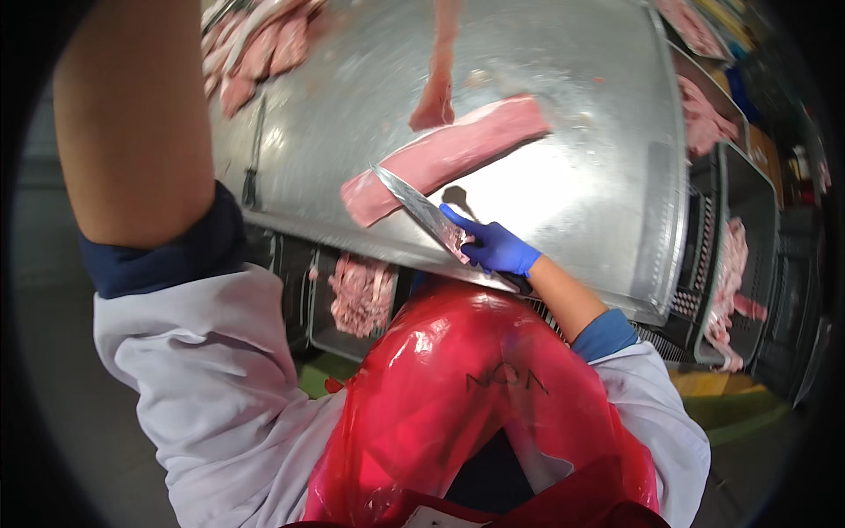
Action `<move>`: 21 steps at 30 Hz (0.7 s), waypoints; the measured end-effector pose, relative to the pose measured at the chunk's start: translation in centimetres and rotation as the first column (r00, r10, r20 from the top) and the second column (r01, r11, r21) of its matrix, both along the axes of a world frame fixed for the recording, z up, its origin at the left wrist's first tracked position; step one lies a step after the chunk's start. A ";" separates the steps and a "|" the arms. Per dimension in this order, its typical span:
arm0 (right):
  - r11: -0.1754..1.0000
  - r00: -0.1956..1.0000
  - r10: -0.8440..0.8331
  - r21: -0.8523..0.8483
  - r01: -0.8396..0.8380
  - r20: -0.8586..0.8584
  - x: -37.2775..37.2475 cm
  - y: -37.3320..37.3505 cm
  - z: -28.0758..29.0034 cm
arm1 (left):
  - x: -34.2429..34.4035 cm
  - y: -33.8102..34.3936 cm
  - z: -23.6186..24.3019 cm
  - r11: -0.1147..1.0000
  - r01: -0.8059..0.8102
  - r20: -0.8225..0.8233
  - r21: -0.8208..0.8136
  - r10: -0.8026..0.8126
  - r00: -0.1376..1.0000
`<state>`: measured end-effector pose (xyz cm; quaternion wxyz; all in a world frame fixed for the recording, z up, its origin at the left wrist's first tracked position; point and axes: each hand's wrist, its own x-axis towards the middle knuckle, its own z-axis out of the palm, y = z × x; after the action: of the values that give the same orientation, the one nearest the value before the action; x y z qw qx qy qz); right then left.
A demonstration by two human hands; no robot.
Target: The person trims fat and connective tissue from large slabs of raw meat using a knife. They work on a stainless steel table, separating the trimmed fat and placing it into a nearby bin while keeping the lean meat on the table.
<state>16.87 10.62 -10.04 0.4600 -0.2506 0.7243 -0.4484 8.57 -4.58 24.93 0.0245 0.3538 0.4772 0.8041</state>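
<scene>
My right hand (495, 246) wears a blue glove and grips a knife (414, 204), whose blade points up-left, its tip over the left end of a long pink meat slab (444, 154). Small pinkish scraps lie on the blade near my fingers. My left forearm (132, 141) rises through the upper left; that hand is out of view. The slab lies slanted on a metal tabletop (590, 202), and a reddish streak (436, 88) runs toward it from the top. A thin dark-handled rod (253, 158) lies at the table's left side.
A meat pile (264, 53) is at the upper left. At the right are a container of meat (704, 119) and a dark crate (761, 202) holding trimmings. Another crate of scraps (348, 299) sits below the table's front edge. My red apron (458, 396) is just beneath that edge.
</scene>
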 end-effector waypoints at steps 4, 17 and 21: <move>0.964 0.968 -0.251 -0.090 0.249 -0.011 1.9 10.5 -1.0 | 0.7 12.7 1.2 0.978 -0.036 -0.235 -0.205 -0.014 0.972; 0.726 0.740 -0.668 -0.152 0.671 0.076 8.1 25.2 -4.4 | 5.1 41.9 -0.1 0.949 -0.142 -0.833 -0.280 -0.167 0.527; 0.625 0.631 -0.775 -0.093 0.775 0.037 11.1 27.9 -3.7 | -5.0 31.6 -14.1 0.604 -0.167 -0.433 -0.780 -0.327 0.840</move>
<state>27.98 38.54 -13.76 0.2069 0.0607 0.7398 -0.6374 3.54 27.06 10.85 0.0823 0.5369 0.7521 0.3732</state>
